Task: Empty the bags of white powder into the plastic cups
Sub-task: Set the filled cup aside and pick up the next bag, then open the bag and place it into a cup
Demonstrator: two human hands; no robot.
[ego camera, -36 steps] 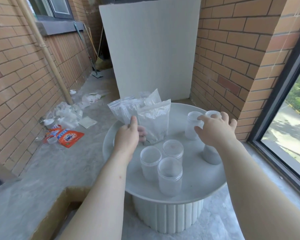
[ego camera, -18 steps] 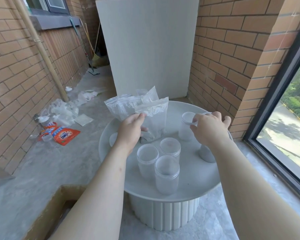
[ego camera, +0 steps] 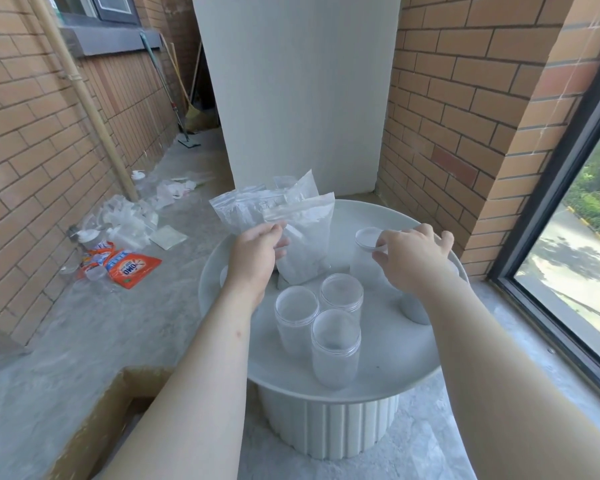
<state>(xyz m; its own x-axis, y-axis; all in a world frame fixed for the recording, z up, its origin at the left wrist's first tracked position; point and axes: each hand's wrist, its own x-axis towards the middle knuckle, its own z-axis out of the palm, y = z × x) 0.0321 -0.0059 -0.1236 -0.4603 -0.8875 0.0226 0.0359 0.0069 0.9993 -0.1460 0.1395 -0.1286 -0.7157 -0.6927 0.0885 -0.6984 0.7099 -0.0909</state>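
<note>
Several clear zip bags (ego camera: 243,209) stand at the back left of the round white table (ego camera: 395,382). The front bag of white powder (ego camera: 305,244) is pinched near its top left by my left hand (ego camera: 257,251). My right hand (ego camera: 413,254) curls over the top of a powder-filled cup (ego camera: 414,308), whose lower part shows under my wrist. A lidded cup (ego camera: 368,237) stands just left of that hand's thumb. Three clear lidded cups (ego camera: 336,344) cluster at the table's front.
A brown cardboard box (ego camera: 94,427) sits low at the left. An orange detergent pouch (ego camera: 129,268) and plastic litter lie on the concrete floor by the brick wall. A white board (ego camera: 298,98) stands behind the table; a window (ego camera: 575,258) runs along the right.
My left hand has risen from the table's edge and taken hold of the front bag. My right hand has closed down over the right-hand cup's top.
</note>
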